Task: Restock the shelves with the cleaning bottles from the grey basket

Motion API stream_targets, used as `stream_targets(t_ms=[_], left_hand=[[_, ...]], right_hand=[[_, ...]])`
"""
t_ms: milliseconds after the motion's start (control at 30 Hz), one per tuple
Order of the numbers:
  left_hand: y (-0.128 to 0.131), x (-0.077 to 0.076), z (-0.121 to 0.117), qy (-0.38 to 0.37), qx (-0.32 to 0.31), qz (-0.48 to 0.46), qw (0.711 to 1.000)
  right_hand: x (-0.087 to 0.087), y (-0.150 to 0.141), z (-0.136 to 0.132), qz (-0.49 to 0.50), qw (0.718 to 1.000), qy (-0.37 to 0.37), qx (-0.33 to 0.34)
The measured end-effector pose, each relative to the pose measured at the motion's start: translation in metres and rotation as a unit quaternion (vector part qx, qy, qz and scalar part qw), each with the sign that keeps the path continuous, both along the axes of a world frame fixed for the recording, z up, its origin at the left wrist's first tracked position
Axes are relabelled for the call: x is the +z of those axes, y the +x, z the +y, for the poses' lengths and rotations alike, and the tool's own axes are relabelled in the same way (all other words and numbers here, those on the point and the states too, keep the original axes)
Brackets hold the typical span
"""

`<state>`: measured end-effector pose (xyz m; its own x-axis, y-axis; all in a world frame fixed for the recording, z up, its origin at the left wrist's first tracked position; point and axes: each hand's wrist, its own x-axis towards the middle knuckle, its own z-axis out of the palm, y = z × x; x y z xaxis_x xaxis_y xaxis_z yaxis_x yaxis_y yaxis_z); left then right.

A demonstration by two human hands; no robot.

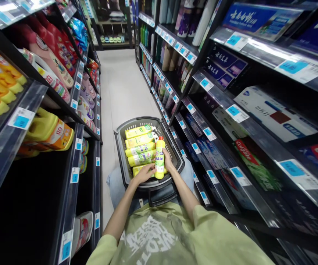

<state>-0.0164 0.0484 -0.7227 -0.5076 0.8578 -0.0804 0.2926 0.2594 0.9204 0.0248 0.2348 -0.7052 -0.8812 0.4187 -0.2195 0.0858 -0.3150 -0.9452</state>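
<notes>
A dark grey plastic shopping basket (119,154) rests at my lap, holding several yellow bottles laid side by side. Two pump bottles (140,140) lie toward its far side, and slimmer bottles (142,159) lie nearer. Above the basket's right half is a yellow degreaser bottle (160,162) with a red cap, its cap end pointing away from me. My right hand (168,161) is wrapped round its right side. At the bottle's lower left edge, the fingers of my left hand (145,173) close against it. Part of a yellow item beneath my left hand is hidden.
Shelves of detergent bottles (52,132) line the left side. Toothpaste boxes (247,162) fill racks close on the right, with shelf edges near my right arm. A pale floor aisle (117,81) runs ahead to a rack of slippers (111,39).
</notes>
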Motion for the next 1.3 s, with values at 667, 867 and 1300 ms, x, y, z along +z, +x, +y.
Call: stream_targets(t_ms=[667,867,1300], left_hand=[[-0.003,0.006,0.001,-0.028,0.000,0.020,0.999],[-0.002,0.009,0.001,-0.030,0.006,0.017,0.999],[0.002,0.010,-0.003,-0.025,0.008,-0.011,1.000]], right_hand=[[0.003,-0.008,-0.004,-0.015,0.999,-0.018,0.050],[0.007,-0.007,-0.004,-0.021,0.998,0.003,0.054],[0.011,-0.002,-0.004,-0.010,0.995,0.093,0.036]])
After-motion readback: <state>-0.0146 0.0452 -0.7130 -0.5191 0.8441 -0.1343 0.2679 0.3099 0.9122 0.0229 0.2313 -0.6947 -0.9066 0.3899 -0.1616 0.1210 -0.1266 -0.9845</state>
